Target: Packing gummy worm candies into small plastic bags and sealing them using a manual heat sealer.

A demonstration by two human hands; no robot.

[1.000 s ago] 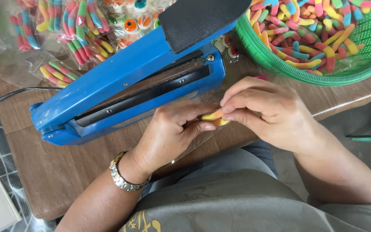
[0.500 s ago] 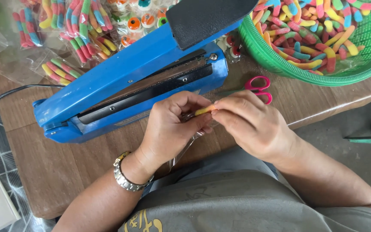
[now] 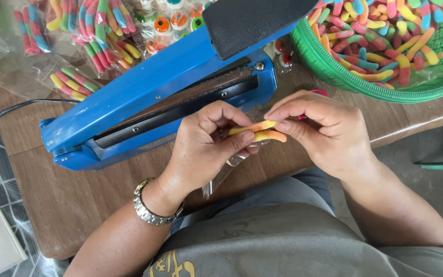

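Left hand (image 3: 201, 149), right hand (image 3: 324, 131): pinching grips

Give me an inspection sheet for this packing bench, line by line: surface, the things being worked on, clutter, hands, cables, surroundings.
Surface: brown wooden table, scuffed.
Job's things: orange and yellow gummy worms pinched between both hands; a clear plastic bag hangs below them; blue heat sealer behind, arm raised.
Clutter: green basket full of loose gummy worms; sealed candy packets at the back; pink scissors handle behind the right hand.
Hands: left hand holds bag and worms, metal watch on the wrist; right hand pinches the worms.
Cables: black cord runs off the left edge from the sealer.
Surroundings: grey floor at right; patterned floor at left.
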